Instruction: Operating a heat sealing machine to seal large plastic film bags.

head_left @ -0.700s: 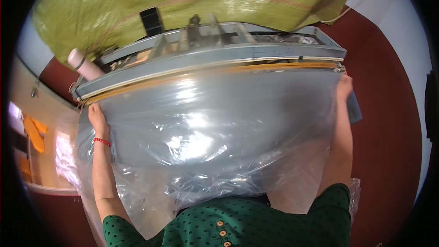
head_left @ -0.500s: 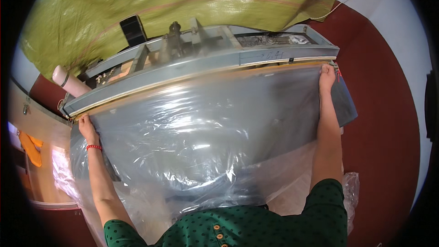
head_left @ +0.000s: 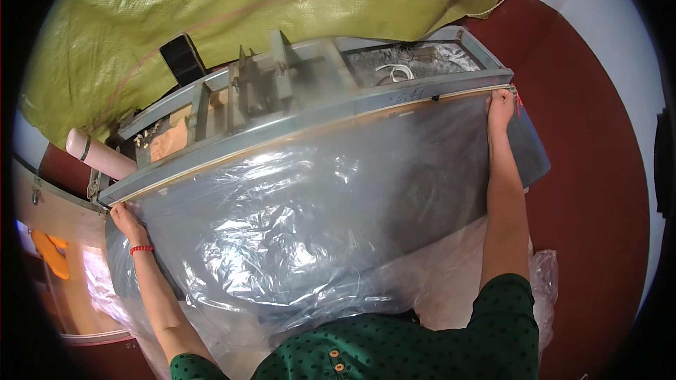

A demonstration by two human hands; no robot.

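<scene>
- Landmark: long grey metal machine [head_left: 303, 123], its front bar running from lower left to upper right.
- Clear plastic sheet [head_left: 296, 232] was stretched along that bar's near edge, draping down toward the person.
- Left hand [head_left: 125, 219] pinched the sheet's corner at the bar's left end, fingers closed on plastic; red bracelet at wrist.
- Right hand [head_left: 500, 107] gripped the sheet's other corner at the bar's right end. Hands were wide apart, arms spread.
- Green woven tarp [head_left: 232, 14] covered the far side of the machine.
- Red floor [head_left: 591, 190] lay open right of the machine.
- Wooden bench [head_left: 56, 260] crowded the machine's left end; pinkish cylinder [head_left: 98, 155] beside it.
</scene>
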